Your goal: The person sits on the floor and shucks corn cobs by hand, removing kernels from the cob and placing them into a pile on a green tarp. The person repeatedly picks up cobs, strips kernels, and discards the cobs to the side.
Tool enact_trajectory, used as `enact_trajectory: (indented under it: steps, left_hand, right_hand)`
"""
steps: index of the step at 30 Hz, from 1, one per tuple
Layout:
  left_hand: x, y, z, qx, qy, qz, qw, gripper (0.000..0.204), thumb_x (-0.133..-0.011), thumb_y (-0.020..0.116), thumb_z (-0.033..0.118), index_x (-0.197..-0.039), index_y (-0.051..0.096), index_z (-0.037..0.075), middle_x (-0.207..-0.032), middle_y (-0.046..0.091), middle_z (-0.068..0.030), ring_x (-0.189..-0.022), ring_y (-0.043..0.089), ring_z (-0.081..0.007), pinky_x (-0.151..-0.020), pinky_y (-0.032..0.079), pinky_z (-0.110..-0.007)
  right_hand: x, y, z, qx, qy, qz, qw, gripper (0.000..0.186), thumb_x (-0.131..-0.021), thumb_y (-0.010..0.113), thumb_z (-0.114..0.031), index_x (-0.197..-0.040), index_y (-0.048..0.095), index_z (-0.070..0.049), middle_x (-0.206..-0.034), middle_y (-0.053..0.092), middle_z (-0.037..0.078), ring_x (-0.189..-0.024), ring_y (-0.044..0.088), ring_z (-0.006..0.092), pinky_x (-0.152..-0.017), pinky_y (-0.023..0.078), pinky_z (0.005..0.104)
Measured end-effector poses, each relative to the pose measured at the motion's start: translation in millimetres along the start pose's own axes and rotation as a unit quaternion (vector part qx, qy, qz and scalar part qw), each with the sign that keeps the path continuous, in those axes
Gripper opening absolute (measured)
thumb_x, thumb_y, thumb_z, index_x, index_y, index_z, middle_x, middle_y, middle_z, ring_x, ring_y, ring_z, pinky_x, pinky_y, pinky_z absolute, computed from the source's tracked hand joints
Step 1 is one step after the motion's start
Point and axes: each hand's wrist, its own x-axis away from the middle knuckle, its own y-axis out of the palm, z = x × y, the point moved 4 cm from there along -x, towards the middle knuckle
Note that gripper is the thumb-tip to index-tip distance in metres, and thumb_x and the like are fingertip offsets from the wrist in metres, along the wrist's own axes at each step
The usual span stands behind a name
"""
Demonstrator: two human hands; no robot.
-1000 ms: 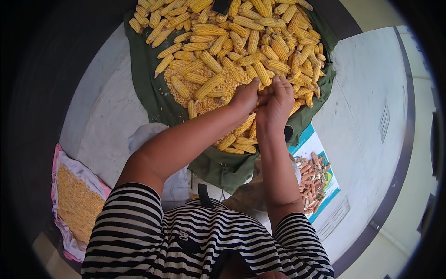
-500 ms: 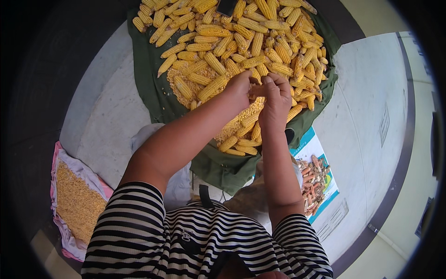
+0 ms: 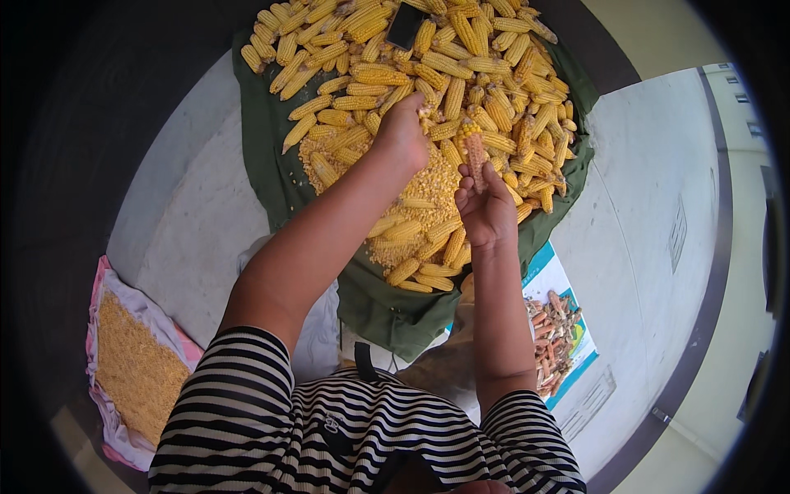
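Note:
My right hand [image 3: 491,212] grips a corn cob [image 3: 475,156] by its lower end. Most of the cob is bare and reddish, with yellow kernels left at the far tip. My left hand [image 3: 401,138] is to the left of it, apart from the cob, with its fingers curled closed. Some yellow shows at its fingertips, but what it holds is mostly hidden. Below both hands lie loose yellow kernels [image 3: 432,183] and several whole ears of corn [image 3: 428,247]. A large heap of ears [image 3: 378,74] spreads beyond my hands.
A dark green cloth [image 3: 262,156] lies under the corn. A dark phone-like rectangle [image 3: 406,26] rests on the heap. Bare cobs [image 3: 553,337] lie on a white-and-teal sheet at the right. A pink-edged cloth [image 3: 103,329] at lower left bears a kernel pile [image 3: 140,366].
My hands have come apart; the left moved up and left, away from the cob. The cob, sideways between both hands before, now points away from me in my right hand.

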Motion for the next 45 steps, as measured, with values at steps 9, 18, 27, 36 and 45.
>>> enact_trajectory:
  steps: [9, 18, 27, 36, 45]
  left_hand:
    - [31.1, 22.4, 0.9, -0.391, -0.033, -0.156, 0.907, 0.027, -0.088, 0.056, 0.031, -0.099, 0.059, 0.006, -0.091, 0.062, -0.0076, -0.072, 0.058, -0.0130, -0.063, 0.045, -0.029]
    - [47.0, 28.7, -12.7, -0.437, -0.039, -0.207, 0.874, 0.023, -0.090, 0.057, 0.025, -0.083, 0.056, 0.003, -0.070, 0.056, -0.0044, -0.052, 0.051, -0.0088, -0.046, 0.040, -0.023]
    - [45.1, 20.1, -25.7, -0.425, 0.003, -0.192, 0.884, 0.022, -0.094, 0.053, 0.023, -0.083, 0.057, 0.004, -0.065, 0.052, -0.0027, -0.046, 0.044, -0.0081, -0.040, 0.032, -0.023]
    - [44.3, 19.2, -21.5, -0.345, -0.131, -0.154, 0.917, 0.028, -0.093, 0.045, 0.027, -0.082, 0.056, 0.004, -0.068, 0.056, -0.0048, -0.052, 0.049, -0.0109, -0.045, 0.038, -0.027]
    - [39.1, 8.9, -27.6, -0.393, 0.004, -0.181, 0.901, 0.030, -0.092, 0.045, 0.028, -0.080, 0.056, 0.004, -0.065, 0.053, -0.0044, -0.049, 0.047, -0.0105, -0.043, 0.035, -0.027]
  right_hand:
    - [5.5, 0.7, -1.4, -0.047, 0.008, -0.013, 0.999, 0.028, -0.096, 0.056, -0.024, -0.114, 0.056, -0.002, -0.095, 0.065, 0.010, -0.075, 0.060, 0.0142, -0.064, 0.052, 0.0263]
    - [18.8, 19.3, -16.0, 0.287, -0.140, -0.031, 0.947, 0.024, -0.095, 0.058, -0.028, -0.094, 0.060, -0.004, -0.072, 0.056, 0.001, -0.055, 0.045, 0.0067, -0.048, 0.035, 0.0195]
    - [26.0, 23.5, -10.5, 0.261, -0.111, -0.022, 0.959, 0.026, -0.097, 0.055, -0.029, -0.089, 0.057, -0.005, -0.064, 0.046, 0.000, -0.049, 0.033, 0.0080, -0.044, 0.027, 0.0233]
    - [22.2, 20.9, -15.0, 0.193, -0.097, -0.032, 0.976, 0.026, -0.096, 0.055, -0.028, -0.090, 0.057, -0.003, -0.064, 0.045, -0.001, -0.050, 0.035, 0.0081, -0.044, 0.027, 0.0225]
    - [25.5, 23.4, -0.8, 0.254, -0.150, -0.029, 0.955, 0.023, -0.097, 0.053, -0.028, -0.093, 0.055, -0.006, -0.065, 0.046, 0.000, -0.051, 0.034, 0.0082, -0.046, 0.028, 0.0234]
